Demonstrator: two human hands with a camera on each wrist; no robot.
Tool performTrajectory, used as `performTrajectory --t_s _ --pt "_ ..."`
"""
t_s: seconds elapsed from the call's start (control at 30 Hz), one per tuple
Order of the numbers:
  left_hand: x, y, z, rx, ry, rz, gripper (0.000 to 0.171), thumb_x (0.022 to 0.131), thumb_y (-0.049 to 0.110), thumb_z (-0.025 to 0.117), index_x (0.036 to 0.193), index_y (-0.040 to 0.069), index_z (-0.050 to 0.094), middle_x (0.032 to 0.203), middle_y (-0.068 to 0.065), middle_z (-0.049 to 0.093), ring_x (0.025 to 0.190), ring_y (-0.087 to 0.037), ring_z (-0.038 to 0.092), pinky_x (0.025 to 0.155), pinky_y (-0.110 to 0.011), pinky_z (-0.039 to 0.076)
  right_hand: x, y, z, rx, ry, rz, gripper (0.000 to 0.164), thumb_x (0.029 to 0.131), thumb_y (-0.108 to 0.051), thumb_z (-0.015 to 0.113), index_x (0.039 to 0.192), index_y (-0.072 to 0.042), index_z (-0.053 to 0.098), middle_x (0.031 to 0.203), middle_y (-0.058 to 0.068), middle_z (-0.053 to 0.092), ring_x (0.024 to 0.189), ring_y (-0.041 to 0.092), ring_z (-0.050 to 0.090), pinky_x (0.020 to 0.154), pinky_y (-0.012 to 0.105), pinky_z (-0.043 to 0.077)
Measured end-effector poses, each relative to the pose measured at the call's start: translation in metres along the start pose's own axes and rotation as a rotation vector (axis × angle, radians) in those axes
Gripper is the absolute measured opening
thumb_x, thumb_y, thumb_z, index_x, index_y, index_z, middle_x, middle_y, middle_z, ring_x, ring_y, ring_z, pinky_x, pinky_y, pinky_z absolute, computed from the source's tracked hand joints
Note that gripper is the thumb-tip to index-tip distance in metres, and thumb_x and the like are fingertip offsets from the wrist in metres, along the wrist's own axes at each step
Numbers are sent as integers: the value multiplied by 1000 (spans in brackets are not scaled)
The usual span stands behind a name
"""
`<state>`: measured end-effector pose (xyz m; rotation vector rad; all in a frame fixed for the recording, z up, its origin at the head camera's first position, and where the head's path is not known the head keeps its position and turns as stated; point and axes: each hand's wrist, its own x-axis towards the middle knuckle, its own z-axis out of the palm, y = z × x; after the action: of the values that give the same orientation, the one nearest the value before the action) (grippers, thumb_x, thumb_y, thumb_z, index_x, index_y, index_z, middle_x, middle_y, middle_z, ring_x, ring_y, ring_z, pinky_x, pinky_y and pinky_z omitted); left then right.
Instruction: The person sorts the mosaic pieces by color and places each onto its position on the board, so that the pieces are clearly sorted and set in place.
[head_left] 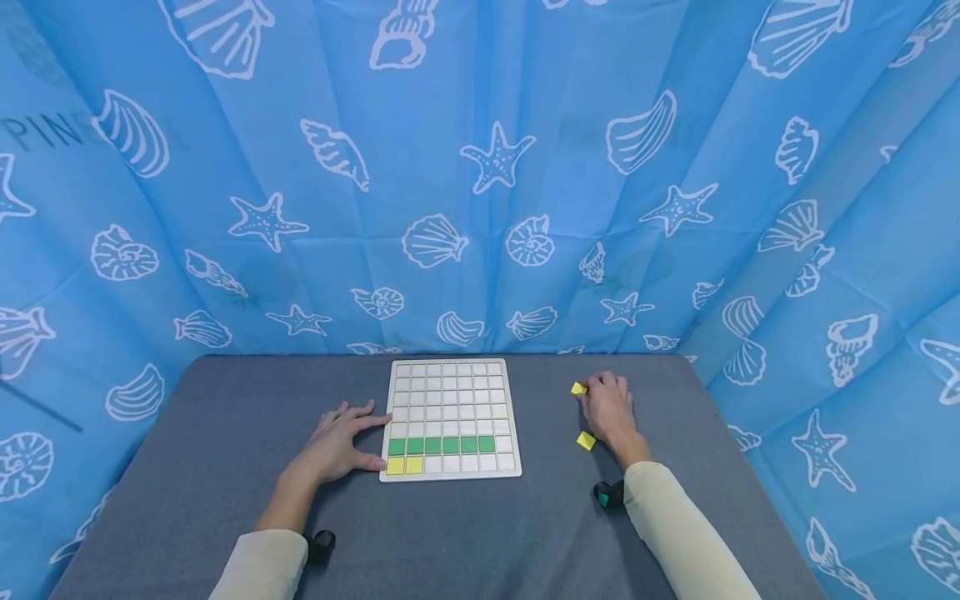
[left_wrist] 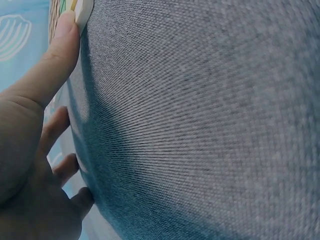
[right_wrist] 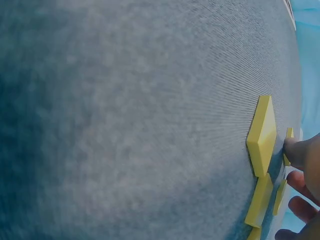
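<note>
A white grid board (head_left: 450, 477) lies on the grey table, holding a row of green tiles (head_left: 441, 445) and two yellow tiles (head_left: 404, 466) at its near left corner. My left hand (head_left: 341, 442) lies flat with spread fingers against the board's left edge. In the left wrist view its thumb (left_wrist: 60, 55) touches the board's corner (left_wrist: 82, 10). To the right of the board, my right hand (head_left: 609, 408) is knuckles-up with curled fingers, pinching a small yellow tile (head_left: 578, 388) by its edge (right_wrist: 289, 132). Another yellow tile (head_left: 586, 441) lies by the wrist. More yellow tiles (right_wrist: 261, 135) lie under the hand.
The grey cloth-covered table (head_left: 225, 433) is enclosed at the back and sides by a blue curtain with shell and starfish prints (head_left: 495, 158). Black wrist cameras (head_left: 320, 546) sit on both forearms.
</note>
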<state>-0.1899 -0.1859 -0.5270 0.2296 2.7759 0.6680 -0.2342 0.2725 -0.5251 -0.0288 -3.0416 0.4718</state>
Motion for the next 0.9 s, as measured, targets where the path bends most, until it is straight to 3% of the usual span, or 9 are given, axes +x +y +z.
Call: performTrajectory --t_s 0.27,0.5,0.67,0.9 --pt "2 -2 1 0 4 -6 89 69 55 88 148 32 55 166 -9 36 156 -49 15 120 -74 12 0 0 -1 16 30 -20 22 101 -15 65 119 -3 64 118 18 66 115 40 54 95 60 44" --pt "2 -1 1 -1 1 -8 89 69 55 88 148 32 55 167 -9 36 156 -49 14 120 -75 14 -3 -4 -2 35 74 -72 15 100 -15 66 112 -8 69 103 11 72 98 32 57 85 51 43" --pt "2 -1 0 -4 2 -10 89 69 53 89 148 32 55 166 -8 36 157 -49 14 120 -75 14 -6 -12 -4 138 59 -93 16 99 -15 67 113 -7 71 98 8 71 92 26 57 81 44 44" --pt "1 0 0 -13 0 -17 89 69 54 88 148 33 55 167 -8 36 157 -49 13 121 -74 13 -12 -32 -6 305 44 -86 18 100 -14 66 115 -7 71 100 9 73 89 23 64 82 42 51"
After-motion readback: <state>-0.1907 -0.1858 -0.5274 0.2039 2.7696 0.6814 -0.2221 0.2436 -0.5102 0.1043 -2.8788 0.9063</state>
